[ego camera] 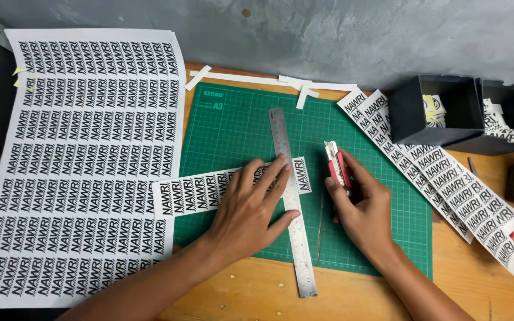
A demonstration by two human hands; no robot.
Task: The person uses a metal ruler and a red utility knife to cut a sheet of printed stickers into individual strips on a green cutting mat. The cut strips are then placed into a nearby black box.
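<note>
Both forearms entered from the lower edge of the view. Left hand [251, 205] lay flat, fingers spread wide, pressing a steel ruler [292, 202] and a printed label strip [209, 190] against the green cutting mat [233, 125]. The ruler ran nearly lengthwise toward the person, its near end overhanging the mat onto the wooden table [257, 291]; the strip lay crosswise beneath it, its right end showing just past the ruler's right edge. Right hand [361, 205] was closed around a red utility knife [337, 166], held just beside the ruler's right edge, apart from it; whether the blade touched the mat could not be told. A large printed label sheet [84, 160] lay left of the mat, touching the strip's left end. White paper offcuts [269, 80] lay along the mat's far edge. Further label strips [441, 178] fanned diagonally at right, partly under two dark open boxes [411, 119] holding cut pieces.
</note>
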